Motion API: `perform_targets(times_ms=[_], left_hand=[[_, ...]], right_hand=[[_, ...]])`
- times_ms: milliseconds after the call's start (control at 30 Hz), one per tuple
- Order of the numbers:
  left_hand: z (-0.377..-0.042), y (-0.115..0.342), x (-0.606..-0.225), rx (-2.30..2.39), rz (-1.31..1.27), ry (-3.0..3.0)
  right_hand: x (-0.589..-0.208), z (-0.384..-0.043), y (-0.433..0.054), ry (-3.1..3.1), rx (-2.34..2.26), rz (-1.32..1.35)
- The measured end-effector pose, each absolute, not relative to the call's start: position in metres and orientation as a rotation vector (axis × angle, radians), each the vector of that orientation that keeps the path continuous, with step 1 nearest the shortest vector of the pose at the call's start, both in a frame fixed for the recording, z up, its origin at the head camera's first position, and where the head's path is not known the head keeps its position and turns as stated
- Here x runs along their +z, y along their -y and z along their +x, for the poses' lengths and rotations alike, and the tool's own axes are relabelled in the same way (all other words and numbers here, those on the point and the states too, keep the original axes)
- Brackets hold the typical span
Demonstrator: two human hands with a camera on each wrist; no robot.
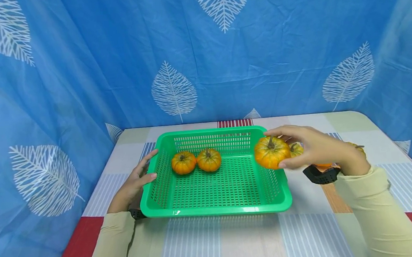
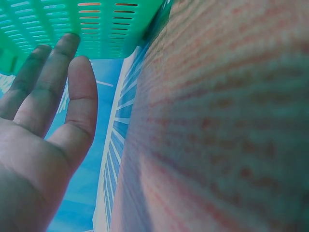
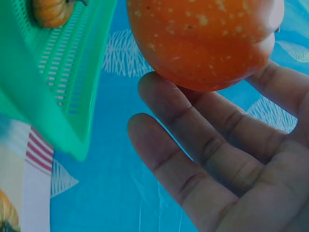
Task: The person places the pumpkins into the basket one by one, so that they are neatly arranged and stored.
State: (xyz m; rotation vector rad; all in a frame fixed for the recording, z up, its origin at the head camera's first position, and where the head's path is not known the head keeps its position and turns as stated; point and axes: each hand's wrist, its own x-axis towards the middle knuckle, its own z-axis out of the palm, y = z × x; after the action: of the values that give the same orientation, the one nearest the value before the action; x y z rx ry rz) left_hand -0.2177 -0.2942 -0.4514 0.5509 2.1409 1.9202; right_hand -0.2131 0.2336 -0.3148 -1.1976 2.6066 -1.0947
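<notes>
A green plastic basket sits on the table with two small orange-yellow pumpkins side by side in its left half. My right hand holds another small pumpkin between thumb and fingers, over the basket's right wall. In the right wrist view, the orange underside of this held pumpkin shows above the fingers. My left hand is at the basket's left side. Its fairly straight fingers touch the slotted green wall in the left wrist view; the thumb is hidden there.
Right of the basket, partly covered by my right hand and wrist, lie more pumpkins, one behind the held one and another beyond the wrist. A patchwork tablecloth covers the table. Blue curtains with white leaves hang behind and on both sides.
</notes>
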Motion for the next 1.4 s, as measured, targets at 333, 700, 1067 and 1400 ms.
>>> perform_targets(times_ms=[333,700,1067,1400], left_hand=[[-0.215,0.293,-0.450,1.958,0.525,-2.086],[-0.217,0.293,-0.451,1.992,0.568,-2.047],[-0.217,0.295,-0.452,1.980,0.569,-2.068],[-0.219,0.295,-0.451,1.915,0.581,-2.146]], right_hand=[[-0.309,-0.227,-0.211,-2.503,-1.091,-1.164],[-0.306,-0.246,-0.189,-2.357,-1.117,-1.222],[-0.317,-0.268,-0.170,-2.213,-1.199,-1.125],[-0.330,-0.288,-0.156,-2.157,-1.210,-0.979]])
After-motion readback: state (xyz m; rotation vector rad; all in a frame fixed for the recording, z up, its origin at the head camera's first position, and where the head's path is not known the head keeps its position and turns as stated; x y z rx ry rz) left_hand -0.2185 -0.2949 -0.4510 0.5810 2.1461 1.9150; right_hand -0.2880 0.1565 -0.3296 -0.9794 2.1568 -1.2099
